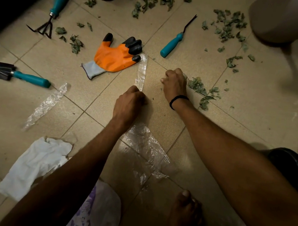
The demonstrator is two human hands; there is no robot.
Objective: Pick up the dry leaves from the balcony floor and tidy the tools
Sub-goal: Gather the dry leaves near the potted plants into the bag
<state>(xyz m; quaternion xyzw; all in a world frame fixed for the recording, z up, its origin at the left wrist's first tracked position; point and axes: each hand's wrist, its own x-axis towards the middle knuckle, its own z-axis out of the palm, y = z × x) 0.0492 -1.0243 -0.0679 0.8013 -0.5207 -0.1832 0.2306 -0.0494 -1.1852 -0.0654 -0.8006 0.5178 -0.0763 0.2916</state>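
Past the bare foot (186, 208), left hand (129, 99) pinches a plastic strip (142, 71), right hand (175, 84) curls round dry leaves (197, 85); I think they're light and crumbly, so scoop softly.

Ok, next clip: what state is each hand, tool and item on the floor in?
Left hand: pinching the plastic strip, near end.
Right hand: curled against leaf pile, contents hidden.
Dry leaves: scattered, uncollected.
Orange glove: flat, unworn.
Trowel: lying loose.
Rake: lying loose.
Weeder: lying loose.
Clear bag: flat, crumpled, under the left forearm.
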